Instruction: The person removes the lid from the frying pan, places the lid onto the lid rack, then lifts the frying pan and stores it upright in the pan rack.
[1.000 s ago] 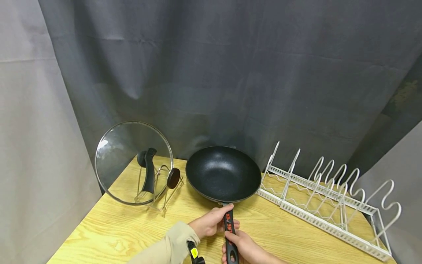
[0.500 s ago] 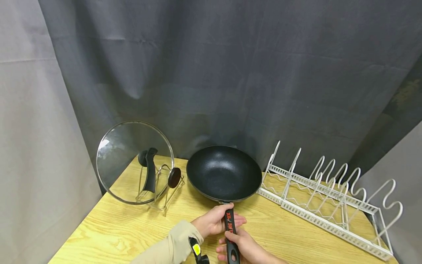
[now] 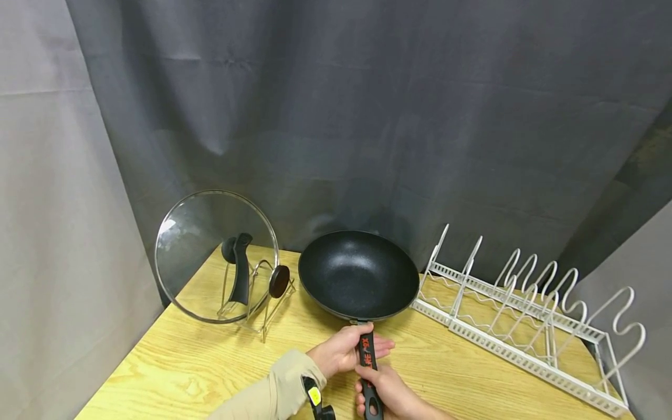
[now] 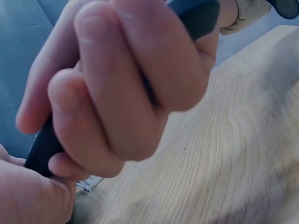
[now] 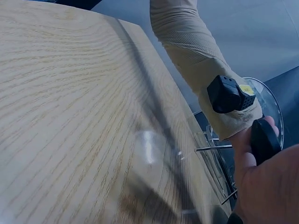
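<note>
A deep black frying pan (image 3: 359, 275) faces up at the centre of the head view, its handle (image 3: 366, 357) with red lettering toward me. My left hand (image 3: 341, 350) holds the handle near the bowl, thumb on top and fingers stretched out beneath, past the far side. Lower down, my right hand (image 3: 385, 388) grips the handle's end; its fingers curl round it in the left wrist view, where the right hand (image 4: 121, 88) fills much of the picture. The right wrist view shows the black handle end (image 5: 264, 140) between the hands.
A glass lid (image 3: 194, 256) with a black handle stands in a wire lid stand (image 3: 265, 321) at the left. To the right lies a white rack (image 3: 525, 350) with upright wire dividers, near the pan's rim. Behind the wooden table (image 3: 173, 373) hangs a dark curtain (image 3: 357, 116).
My right fingers, spread out half a second ago, have curled in round the handle. The left fingers reach further out beneath it than a second ago. The pan stays nearly in place.
</note>
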{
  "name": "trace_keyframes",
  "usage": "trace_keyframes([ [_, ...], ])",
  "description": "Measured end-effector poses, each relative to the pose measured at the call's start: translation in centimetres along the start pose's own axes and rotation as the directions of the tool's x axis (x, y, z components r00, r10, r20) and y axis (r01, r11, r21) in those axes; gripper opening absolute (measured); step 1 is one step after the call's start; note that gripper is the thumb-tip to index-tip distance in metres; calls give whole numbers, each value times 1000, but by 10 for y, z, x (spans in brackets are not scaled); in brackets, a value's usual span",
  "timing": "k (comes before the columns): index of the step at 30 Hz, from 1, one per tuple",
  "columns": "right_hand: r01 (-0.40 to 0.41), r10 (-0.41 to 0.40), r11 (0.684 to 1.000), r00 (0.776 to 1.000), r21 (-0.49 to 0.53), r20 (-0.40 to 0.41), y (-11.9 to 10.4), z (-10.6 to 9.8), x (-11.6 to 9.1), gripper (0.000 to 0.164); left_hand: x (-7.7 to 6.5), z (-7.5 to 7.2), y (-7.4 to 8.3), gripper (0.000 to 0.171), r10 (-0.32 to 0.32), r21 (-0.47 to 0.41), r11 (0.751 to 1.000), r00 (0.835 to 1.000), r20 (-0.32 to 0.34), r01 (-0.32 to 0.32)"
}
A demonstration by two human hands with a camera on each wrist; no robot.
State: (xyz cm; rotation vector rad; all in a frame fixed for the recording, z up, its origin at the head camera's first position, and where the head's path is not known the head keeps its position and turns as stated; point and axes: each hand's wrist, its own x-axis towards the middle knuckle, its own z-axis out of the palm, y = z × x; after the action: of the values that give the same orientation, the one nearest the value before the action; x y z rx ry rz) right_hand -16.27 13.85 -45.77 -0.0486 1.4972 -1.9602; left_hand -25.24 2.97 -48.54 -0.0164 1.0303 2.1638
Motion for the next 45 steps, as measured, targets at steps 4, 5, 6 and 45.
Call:
trace_keyframes([
  [4, 28, -30, 997, 999, -70, -35, 4, -1, 2, 30, 0, 2, -1, 36, 27, -8, 1000, 999, -18, -28],
  [5, 40, -44, 996, 998, -84, -45, 5, -1, 2, 30, 0, 2, -1, 32, 33, -9, 999, 999, -24, -33],
  [6, 52, -58, 994, 997, -100, -56, 6, 0, 3, 29, -1, 3, -2, 30, 35, -12, 999, 999, -29, -35],
  [45, -56, 55, 998, 998, 29, 33, 9, -3, 10, 30, 7, -2, -2, 26, -23, -48, 999, 999, -29, 21],
])
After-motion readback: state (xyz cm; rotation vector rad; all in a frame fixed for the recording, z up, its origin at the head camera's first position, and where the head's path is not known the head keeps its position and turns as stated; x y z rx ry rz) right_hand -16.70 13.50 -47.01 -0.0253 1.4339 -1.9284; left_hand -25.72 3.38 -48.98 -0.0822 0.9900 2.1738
